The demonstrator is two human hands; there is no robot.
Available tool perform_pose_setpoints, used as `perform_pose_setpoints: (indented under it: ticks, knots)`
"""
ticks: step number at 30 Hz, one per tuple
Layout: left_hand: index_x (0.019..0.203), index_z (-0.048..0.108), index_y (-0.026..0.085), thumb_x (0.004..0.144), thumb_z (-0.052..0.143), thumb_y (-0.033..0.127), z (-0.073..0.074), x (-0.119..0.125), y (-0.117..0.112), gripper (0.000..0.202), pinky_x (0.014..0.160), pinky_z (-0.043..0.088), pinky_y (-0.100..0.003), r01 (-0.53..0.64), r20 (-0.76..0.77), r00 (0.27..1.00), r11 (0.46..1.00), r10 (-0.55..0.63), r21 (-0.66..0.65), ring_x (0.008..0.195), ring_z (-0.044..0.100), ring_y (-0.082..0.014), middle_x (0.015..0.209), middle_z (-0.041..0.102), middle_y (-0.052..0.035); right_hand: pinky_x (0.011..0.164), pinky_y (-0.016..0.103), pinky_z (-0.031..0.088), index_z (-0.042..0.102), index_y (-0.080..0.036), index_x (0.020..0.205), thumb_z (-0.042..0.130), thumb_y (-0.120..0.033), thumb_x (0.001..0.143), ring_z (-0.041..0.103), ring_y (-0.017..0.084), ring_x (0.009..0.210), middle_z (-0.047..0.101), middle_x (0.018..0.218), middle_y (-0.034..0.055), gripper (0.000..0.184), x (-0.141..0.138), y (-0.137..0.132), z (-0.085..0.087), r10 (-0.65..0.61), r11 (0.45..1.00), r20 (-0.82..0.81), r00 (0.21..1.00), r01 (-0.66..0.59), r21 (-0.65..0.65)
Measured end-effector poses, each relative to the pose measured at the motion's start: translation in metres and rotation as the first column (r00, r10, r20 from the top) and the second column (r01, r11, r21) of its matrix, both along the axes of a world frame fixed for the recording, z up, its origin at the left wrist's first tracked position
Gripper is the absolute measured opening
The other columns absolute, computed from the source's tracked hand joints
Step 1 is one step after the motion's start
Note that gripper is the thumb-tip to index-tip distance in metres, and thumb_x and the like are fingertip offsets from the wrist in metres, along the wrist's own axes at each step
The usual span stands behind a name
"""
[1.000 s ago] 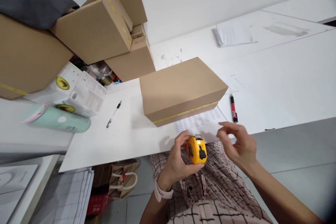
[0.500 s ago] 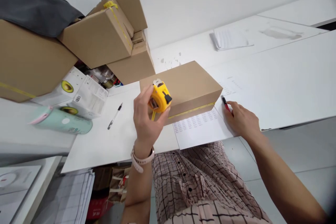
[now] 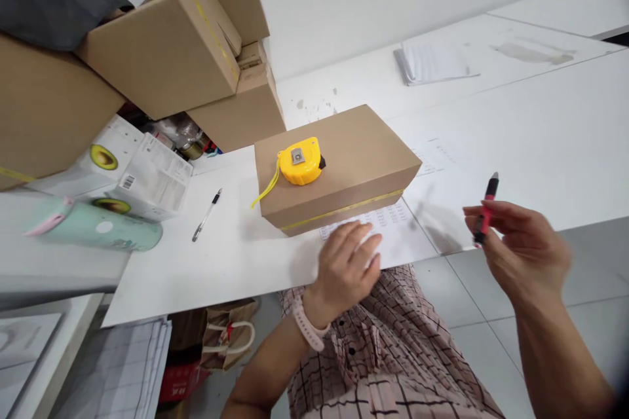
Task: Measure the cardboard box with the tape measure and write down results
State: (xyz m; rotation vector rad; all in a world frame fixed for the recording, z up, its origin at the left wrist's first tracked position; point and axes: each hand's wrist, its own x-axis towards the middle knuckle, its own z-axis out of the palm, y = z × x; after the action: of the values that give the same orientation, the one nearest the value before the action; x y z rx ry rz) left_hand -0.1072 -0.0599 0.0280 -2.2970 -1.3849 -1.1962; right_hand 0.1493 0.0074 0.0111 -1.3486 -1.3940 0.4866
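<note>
My right hand (image 3: 525, 242) pinches a red and black pen (image 3: 485, 213), its tip pointing up, beyond the right part of the table's front edge. Over the printed sheet (image 3: 393, 242) is my left hand (image 3: 346, 268), fingers apart and holding nothing; whether it touches the paper I cannot tell. A closed cardboard box (image 3: 348, 150) with yellow tape along its side lies on the sheet's far part. On top of that box rests a yellow tape measure (image 3: 301, 162), its yellow wrist strap hanging over the box's left edge.
A clear pen with a black cap (image 3: 207, 215) lies left on the white table (image 3: 236, 255). Farther left are a mint-green bottle (image 3: 113, 226), white avocado-print boxes (image 3: 147, 177) and stacked cardboard boxes (image 3: 162, 55). A stack of papers (image 3: 432, 62) lies at the back.
My left hand has let go of the tape measure on the box and moved down right to the sheet. My right hand has lifted the red and black pen off the table, rightward.
</note>
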Motion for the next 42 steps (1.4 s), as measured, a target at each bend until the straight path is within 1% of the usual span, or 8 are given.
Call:
perform_pose_setpoints:
  ticks: [2,4,6,9,12,18,26,42]
  knots:
    - [0.134,0.059,0.011,0.099,0.058,0.037,-0.026,0.021,-0.008,0.044,0.113,0.051,-0.047,0.026,-0.128,0.99,0.98,-0.052,-0.199,0.135,0.059,-0.0285,0.136,0.069,-0.0152,0.06,0.041,0.05,0.068,-0.028,0.084,0.081,-0.042,0.079,0.064,0.023,0.064,0.067,0.075,0.003,0.02,-0.005,-0.005,0.006,-0.17,0.968,-0.117,0.979,0.187,0.165]
    - [0.141,0.054,0.004,0.097,0.06,0.051,-0.043,0.035,-0.012,0.064,0.12,0.042,-0.05,-0.01,-0.294,0.952,0.945,-0.091,-0.328,0.145,0.048,-0.0334,0.151,0.056,-0.0193,0.049,0.033,0.039,0.058,-0.025,0.066,0.081,-0.046,0.079,0.048,0.015,0.048,0.054,0.058,-0.0027,0.034,-0.011,-0.007,0.011,-0.128,0.952,-0.293,0.948,0.201,0.232]
    - [0.148,0.047,0.002,0.096,0.061,0.054,-0.051,0.041,-0.013,0.075,0.123,0.035,-0.053,-0.065,-0.414,0.905,0.928,-0.1,-0.366,0.15,0.041,-0.0348,0.159,0.048,-0.0198,0.047,0.031,0.039,0.06,-0.024,0.07,0.068,-0.061,0.088,0.048,0.014,0.045,0.054,0.054,-0.0031,0.042,-0.019,-0.007,0.014,0.125,0.987,-0.408,0.904,-0.073,0.141]
    - [0.151,0.046,0.006,0.1,0.057,0.047,-0.052,0.043,-0.013,0.066,0.124,0.032,-0.052,-0.123,-0.48,0.875,0.93,-0.064,-0.348,0.149,0.042,-0.0317,0.161,0.046,-0.0163,0.064,0.037,0.054,0.072,-0.024,0.098,0.057,-0.074,0.09,0.067,0.02,0.065,0.069,0.07,0.0037,0.052,-0.033,-0.005,0.013,0.411,0.845,-0.442,0.797,-0.515,-0.145]
    - [0.149,0.05,0.01,0.104,0.051,0.036,-0.05,0.042,-0.014,0.052,0.123,0.035,-0.048,-0.148,-0.499,0.866,0.936,-0.033,-0.32,0.144,0.047,-0.0274,0.158,0.05,-0.0126,0.066,0.034,0.055,0.073,-0.024,0.094,0.077,-0.059,0.082,0.068,0.02,0.072,0.071,0.079,0.0047,0.038,-0.049,0.002,0.003,0.452,0.761,-0.367,0.813,-0.566,-0.318]
    - [0.145,0.056,0.015,0.105,0.047,0.028,-0.051,0.043,-0.015,0.043,0.124,0.037,-0.044,-0.171,-0.486,0.873,0.948,0.019,-0.269,0.141,0.05,-0.0234,0.153,0.056,-0.0073,0.055,0.028,0.048,0.062,-0.023,0.085,0.075,-0.054,0.085,0.058,0.016,0.063,0.063,0.074,0.0009,0.033,-0.065,0.016,-0.018,0.393,0.843,-0.263,0.881,-0.46,-0.278]
    - [0.142,0.059,0.016,0.106,0.046,0.025,-0.049,0.042,-0.015,0.04,0.122,0.04,-0.043,-0.174,-0.478,0.878,0.952,0.034,-0.251,0.139,0.052,-0.0231,0.151,0.059,-0.0062,0.053,0.027,0.041,0.05,-0.023,0.068,0.069,-0.043,0.09,0.048,0.013,0.056,0.05,0.06,-0.0027,0.035,-0.067,0.01,-0.021,0.296,0.929,-0.091,0.951,-0.309,-0.205]
    - [0.142,0.06,0.016,0.106,0.047,0.026,-0.048,0.042,-0.014,0.04,0.122,0.04,-0.042,-0.172,-0.466,0.884,0.954,0.041,-0.243,0.139,0.052,-0.0232,0.152,0.058,-0.0066,0.048,0.026,0.035,0.047,-0.024,0.07,0.064,-0.037,0.094,0.041,0.011,0.05,0.043,0.057,-0.0056,0.033,-0.069,0.011,-0.027,0.358,0.911,-0.049,0.932,-0.361,-0.201]
